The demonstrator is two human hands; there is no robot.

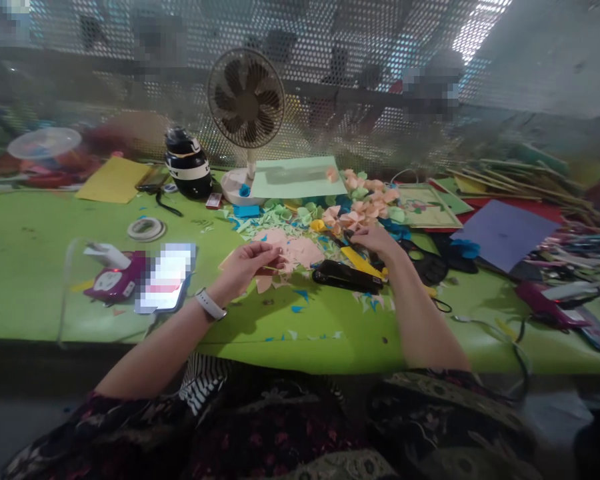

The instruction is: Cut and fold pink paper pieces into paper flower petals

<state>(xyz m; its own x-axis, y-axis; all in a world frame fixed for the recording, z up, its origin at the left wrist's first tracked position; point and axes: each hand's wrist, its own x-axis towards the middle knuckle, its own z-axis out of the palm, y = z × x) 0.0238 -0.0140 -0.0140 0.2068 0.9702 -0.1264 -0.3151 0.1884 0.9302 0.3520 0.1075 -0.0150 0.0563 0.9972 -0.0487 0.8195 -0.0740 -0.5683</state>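
My left hand (254,261), with a pale watch on its wrist, is over a heap of pink paper pieces (300,249). Its fingertips are pinched together; whatever is between them is too small to make out. Farther right, my right hand (376,240) reaches to the far side of a black stapler (347,276). The fingers there close at a small dark object that I cannot identify. A yellow strip-shaped thing (364,261) lies below that hand. Peach paper flowers (367,210) and green and blue paper scraps are piled behind both hands.
A desk fan (247,100) and a black bottle (189,167) stand at the back. On the left are a lit phone (167,277), a purple power strip (115,277) and a tape roll (146,229). Purple paper (507,233) and cables are to the right.
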